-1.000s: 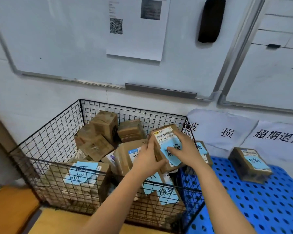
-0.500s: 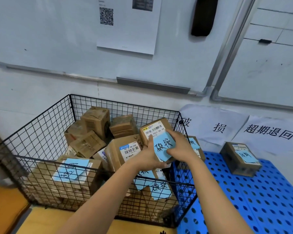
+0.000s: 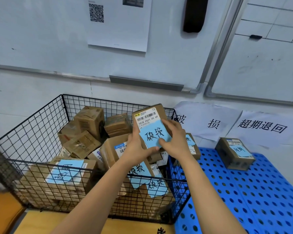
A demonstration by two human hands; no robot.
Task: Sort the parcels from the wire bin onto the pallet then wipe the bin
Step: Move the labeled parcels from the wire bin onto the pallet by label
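A small parcel [image 3: 148, 117] is held up above the right-hand part of the wire bin [image 3: 32, 132], gripped from both sides. The left hand [image 3: 136, 146] is curled round its lower left edge, and the right hand [image 3: 175, 141] is closed round its right side with the thumb laid on the blue note [image 3: 154, 135] stuck to its face. The parcel is tilted so that the barcode label and the handwritten note can be read, so the step in hand is judged to be the checking of the note before the parcel is placed. The same characters appear on the left paper sign [image 3: 206, 122] on the wall behind the blue pallet [image 3: 252, 200]; a second sign [image 3: 262, 127] with other wording hangs to its right. One parcel [image 3: 192, 147] is already set on the pallet below the left sign, partly hidden by the right hand, and another [image 3: 233, 154] stands below the second sign. A pile of parcels [image 3: 90, 132] is left in the bin, so the sorting is judged to be at an early stage and the wiping not yet due. For the next move, the parcel would need to be carried to the right, lifted clear of the bin's right wall, and set down on the pallet beside the parcel under the matching sign.
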